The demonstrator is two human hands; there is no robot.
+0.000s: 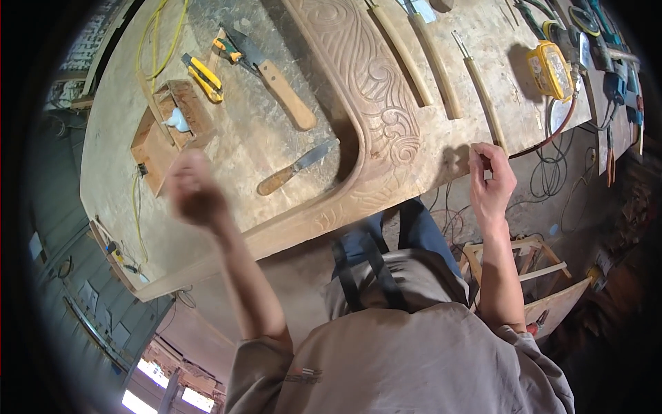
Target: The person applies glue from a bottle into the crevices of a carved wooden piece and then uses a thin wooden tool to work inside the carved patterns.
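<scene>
My left hand is smeared by motion over the near side of a wooden box holding a white-and-pale-blue bottle tip or nozzle. Its fingers cannot be made out. Beside the table's front edge, my right hand is curled with thumb and fingertips close together; whether a small thing sits between them is hidden. The handle end of a long-handled carving chisel lies just behind those fingers. Between my hands lies a curved wooden frame piece carved with scrolls. A putty knife rests within its bend.
A handsaw and a yellow utility knife lie beyond the box. Two more long-handled chisels lie past the carving. At right sit a yellow box-shaped device, a hose and power tools. A wooden frame stands below.
</scene>
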